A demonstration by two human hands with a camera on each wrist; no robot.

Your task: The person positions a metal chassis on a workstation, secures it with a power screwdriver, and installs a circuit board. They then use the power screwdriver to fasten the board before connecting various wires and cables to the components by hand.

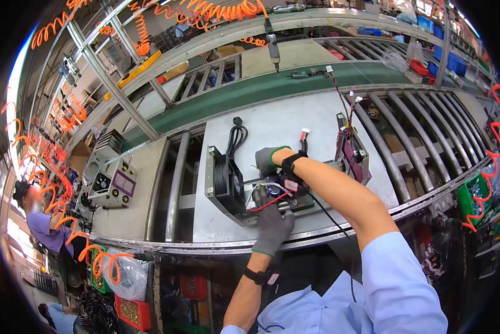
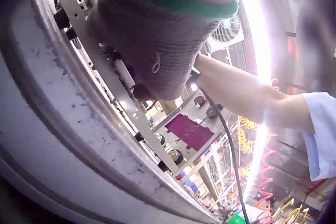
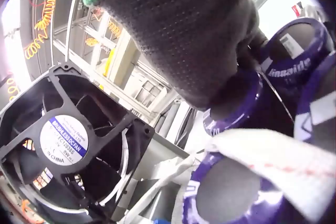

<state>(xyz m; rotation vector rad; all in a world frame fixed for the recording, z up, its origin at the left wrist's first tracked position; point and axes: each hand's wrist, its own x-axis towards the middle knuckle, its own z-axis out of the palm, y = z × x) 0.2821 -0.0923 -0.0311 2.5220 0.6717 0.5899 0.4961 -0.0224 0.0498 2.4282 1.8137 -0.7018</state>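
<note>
- Grey bench plate, set between roller rails, near edge towards the person.
- Open metal chassis flat on plate, black cooling fan standing at its left end.
- Bundled black power cable lies on plate just behind the fan.
- Front panel with purple face stands upright at the plate's right edge.
- Second grey plate to the left carries a boxed unit.
</note>
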